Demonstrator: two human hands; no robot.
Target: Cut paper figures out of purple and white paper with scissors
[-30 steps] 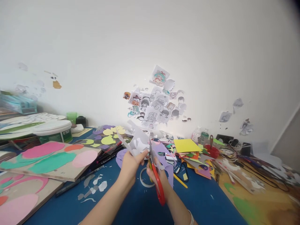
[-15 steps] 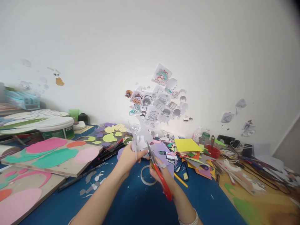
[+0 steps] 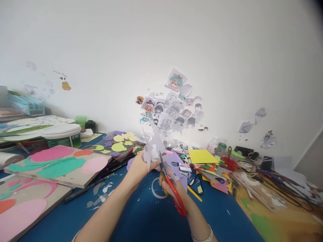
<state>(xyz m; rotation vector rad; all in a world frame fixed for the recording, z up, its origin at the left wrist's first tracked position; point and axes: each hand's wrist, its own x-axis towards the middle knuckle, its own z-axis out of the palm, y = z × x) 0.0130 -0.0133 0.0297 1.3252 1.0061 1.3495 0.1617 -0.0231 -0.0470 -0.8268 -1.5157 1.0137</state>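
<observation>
My left hand [image 3: 142, 164] pinches a thin white-grey piece of paper [image 3: 154, 145], cut into an irregular shape with pointed strips sticking up. In my right hand [image 3: 168, 188] are red-handled scissors [image 3: 178, 198], their blades pointing up and left beside the paper and the left thumb. The fingers of the right hand are wrapped round the handles, which look slightly apart. Below the hands a white roll of tape [image 3: 154, 193] lies on the blue table mat [image 3: 143, 218], partly hidden by the right hand. Purple cut paper [image 3: 174, 160] lies just behind the scissors.
Boards with coloured paper shapes [image 3: 60, 164] cover the left side, near a white-lidded tub [image 3: 62, 132]. Coloured sheets [image 3: 203, 157] are stacked at right, next to a yellow pencil [image 3: 194, 194]. Grey scraps [image 3: 101, 193] lie left of my arm. Paper drawings [image 3: 166, 122] hang on the wall.
The handles of the scissors have opened apart, showing a yellow inner part. The paper has turned a little in my left hand. The whole view has shifted slightly.
</observation>
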